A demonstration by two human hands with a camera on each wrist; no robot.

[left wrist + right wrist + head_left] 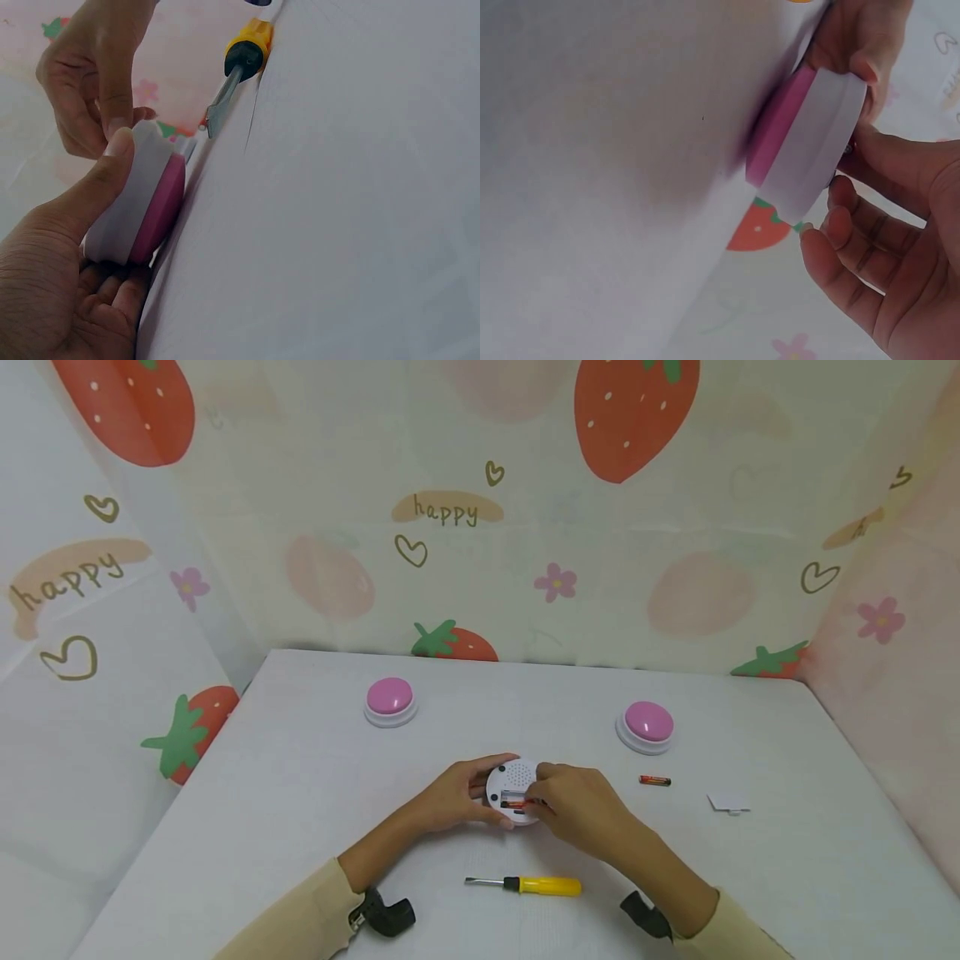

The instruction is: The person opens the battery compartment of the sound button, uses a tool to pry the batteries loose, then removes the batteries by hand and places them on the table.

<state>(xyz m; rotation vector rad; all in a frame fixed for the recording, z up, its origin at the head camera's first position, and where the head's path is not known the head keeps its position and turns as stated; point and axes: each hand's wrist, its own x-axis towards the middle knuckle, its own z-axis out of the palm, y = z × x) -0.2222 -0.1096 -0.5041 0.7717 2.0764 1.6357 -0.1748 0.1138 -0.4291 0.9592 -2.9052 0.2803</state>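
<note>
In the head view my left hand grips a round pink-and-white push-button by its edge, its white underside up. Its pink dome faces down towards the table. The battery compartment in the underside is uncovered, and a red-and-black battery lies in it. My right hand pinches at the battery's right end with thumb and forefinger, covering part of the compartment. From the right wrist view, the thumb and fingertips are right at the underside, and the other fingers are bent beside the rim.
Two more pink push-buttons, a left one and a right one, stand towards the back. Right of my hands lie a loose battery and a small white cover. A yellow-handled screwdriver lies in front.
</note>
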